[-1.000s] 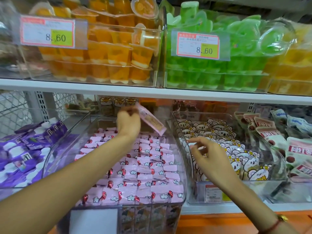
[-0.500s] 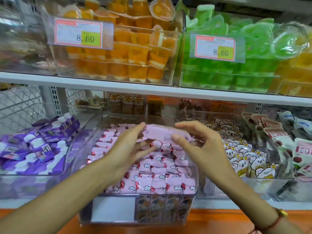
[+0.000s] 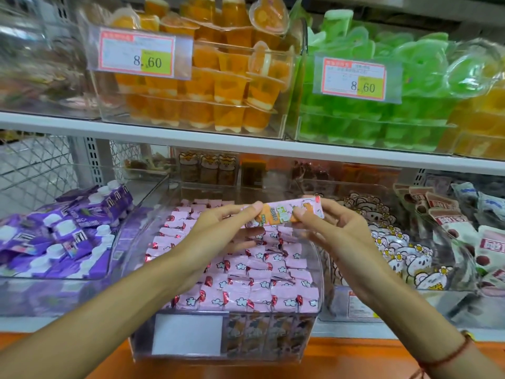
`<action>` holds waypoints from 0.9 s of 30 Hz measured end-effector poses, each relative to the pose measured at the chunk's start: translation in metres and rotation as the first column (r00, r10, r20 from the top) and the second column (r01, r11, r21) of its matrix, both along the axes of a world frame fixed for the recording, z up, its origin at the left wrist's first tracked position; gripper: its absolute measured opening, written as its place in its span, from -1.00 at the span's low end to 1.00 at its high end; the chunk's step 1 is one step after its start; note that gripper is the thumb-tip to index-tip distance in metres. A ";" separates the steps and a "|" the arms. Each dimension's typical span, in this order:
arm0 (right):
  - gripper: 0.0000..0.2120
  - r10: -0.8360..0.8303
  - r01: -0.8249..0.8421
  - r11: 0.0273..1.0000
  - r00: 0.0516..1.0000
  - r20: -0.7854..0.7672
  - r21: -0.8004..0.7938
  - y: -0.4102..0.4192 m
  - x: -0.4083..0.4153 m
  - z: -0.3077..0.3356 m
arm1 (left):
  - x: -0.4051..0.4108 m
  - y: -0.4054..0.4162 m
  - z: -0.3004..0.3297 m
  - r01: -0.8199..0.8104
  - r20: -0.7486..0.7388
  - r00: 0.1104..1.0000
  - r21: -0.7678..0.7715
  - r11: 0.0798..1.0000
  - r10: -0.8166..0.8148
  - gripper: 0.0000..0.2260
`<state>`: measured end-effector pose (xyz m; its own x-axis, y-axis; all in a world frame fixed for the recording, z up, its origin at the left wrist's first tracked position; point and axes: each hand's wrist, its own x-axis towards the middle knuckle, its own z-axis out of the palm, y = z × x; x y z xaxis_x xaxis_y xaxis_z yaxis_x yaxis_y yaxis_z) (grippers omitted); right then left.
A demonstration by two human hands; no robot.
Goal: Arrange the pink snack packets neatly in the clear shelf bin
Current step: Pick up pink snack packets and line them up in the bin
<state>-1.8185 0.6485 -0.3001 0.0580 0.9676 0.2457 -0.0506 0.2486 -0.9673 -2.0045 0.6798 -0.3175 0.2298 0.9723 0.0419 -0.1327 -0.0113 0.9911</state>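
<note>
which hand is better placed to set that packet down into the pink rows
Left, probably. The left hand pinches the packet from directly above the pink rows in the bin. The right hand holds the other end, out over the bin's right wall.

Two price tags can be read, both on the upper shelf. The left price tag (image 3: pixel 138 54), red-bordered and clipped to the front of the clear bin of orange jelly cups (image 3: pixel 218 86), shows "8.60" with the last digits on a yellow patch. The right price tag (image 3: pixel 354 79), on the bin of green jelly cups (image 3: pixel 410 86), also reads "8.60". The smaller print on both is too blurred to read. Printing on the held packet (image 3: pixel 289 213), the purple pouches (image 3: pixel 82 228) and the lower bin's tag (image 3: pixel 360 306) is illegible.
</note>
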 end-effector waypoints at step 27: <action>-0.70 -0.292 0.140 0.956 0.540 0.790 0.258 0.010 0.031 -0.033 | 0.059 0.074 -0.002 -0.086 -0.369 0.909 0.288 0.954 0.194 -0.65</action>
